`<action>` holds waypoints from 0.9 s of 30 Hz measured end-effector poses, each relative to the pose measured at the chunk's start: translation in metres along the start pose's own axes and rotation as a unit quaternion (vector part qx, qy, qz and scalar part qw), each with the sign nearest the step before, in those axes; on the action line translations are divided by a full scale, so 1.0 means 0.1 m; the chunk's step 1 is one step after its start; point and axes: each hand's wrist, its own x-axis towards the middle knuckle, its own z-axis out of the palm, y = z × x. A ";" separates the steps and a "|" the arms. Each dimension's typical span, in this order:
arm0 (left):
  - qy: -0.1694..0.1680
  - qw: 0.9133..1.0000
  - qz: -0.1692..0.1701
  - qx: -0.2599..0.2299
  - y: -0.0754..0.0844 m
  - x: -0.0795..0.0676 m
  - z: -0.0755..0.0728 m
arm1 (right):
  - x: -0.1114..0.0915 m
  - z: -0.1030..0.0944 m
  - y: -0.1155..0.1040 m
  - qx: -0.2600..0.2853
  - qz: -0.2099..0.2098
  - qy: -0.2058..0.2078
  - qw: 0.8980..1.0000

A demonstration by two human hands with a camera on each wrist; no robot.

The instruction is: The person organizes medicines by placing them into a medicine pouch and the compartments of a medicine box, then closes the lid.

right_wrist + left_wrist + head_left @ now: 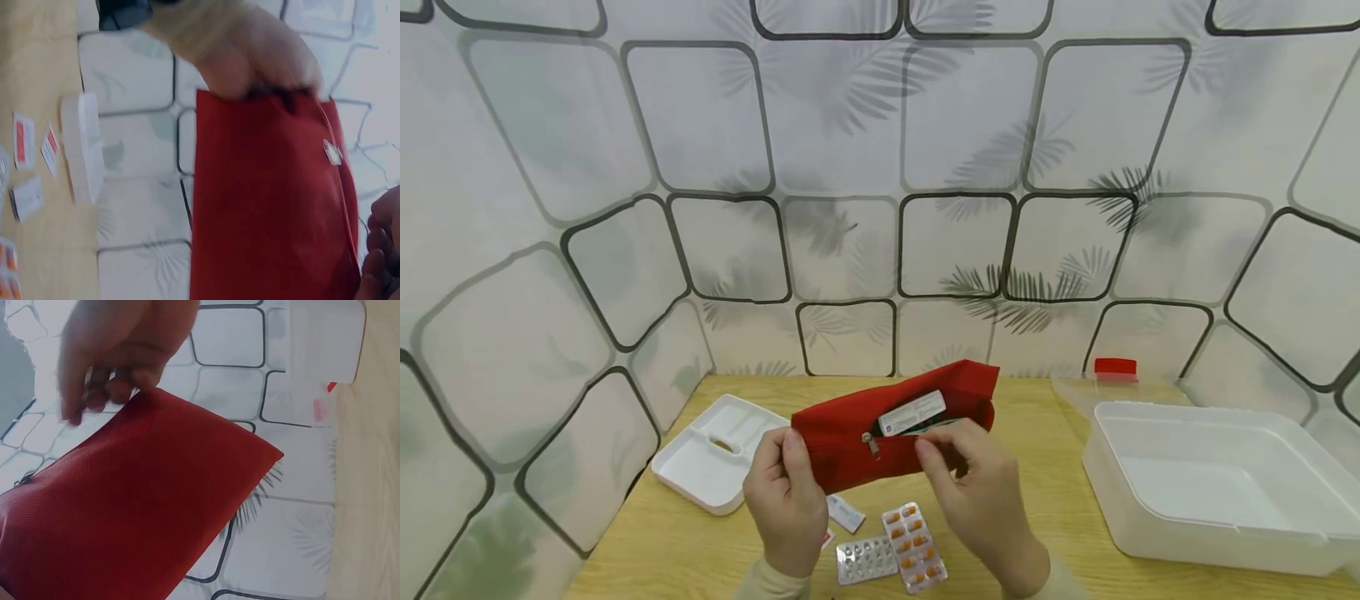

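A red zippered pouch [850, 417] is held up above the table, its zip open. A small white box [913, 414] with fine print pokes out of the opening, and other contents beneath it are mostly hidden. My left hand [790, 500] grips the pouch's left end, thumb on the near face; it also shows at the top of the right wrist view, around the pouch end. With curled fingers, my right hand [977, 492] pinches the near edge of the opening, right of the metal zip pull [871, 445].
Below the pouch lie a silver blister pack [867, 560], a blister pack of orange capsules [914, 546] and a small white carton [846, 513]. A white divided tray [688, 492] stands left. At right is a translucent bin [1210, 529], with a red-clipped clear lid [1116, 371] behind.
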 end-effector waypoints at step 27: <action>-0.067 0.996 -0.055 -0.001 -0.02 0.02 -0.06 | 0.05 -0.65 0.69 -0.147 -0.044 -0.103 0.983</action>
